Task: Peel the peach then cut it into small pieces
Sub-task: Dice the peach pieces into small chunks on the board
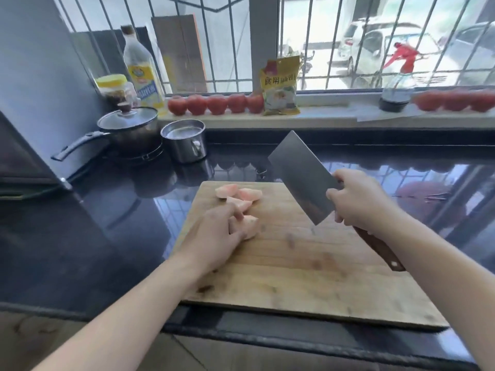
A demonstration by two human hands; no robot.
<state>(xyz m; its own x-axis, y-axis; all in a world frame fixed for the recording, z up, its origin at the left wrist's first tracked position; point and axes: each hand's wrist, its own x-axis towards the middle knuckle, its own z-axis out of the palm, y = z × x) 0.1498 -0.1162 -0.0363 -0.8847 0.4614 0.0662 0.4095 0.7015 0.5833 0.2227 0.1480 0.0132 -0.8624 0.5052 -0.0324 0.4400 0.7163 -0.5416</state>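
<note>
Several peeled peach pieces (238, 196) lie on the cutting board (308, 263). The left hand (217, 236) curls its fingers around the nearest peach chunk (250, 227). The right hand (359, 199) grips the cleaver (302, 175), its blade raised above the board.

Your left hand (214, 231) pinches a pale pink peeled peach chunk (250, 226) on the wooden cutting board (308, 263). More pink peach pieces (238, 195) lie just beyond. Your right hand (356, 199) grips a wide steel cleaver (300, 175), raised and tilted above the board.
</note>
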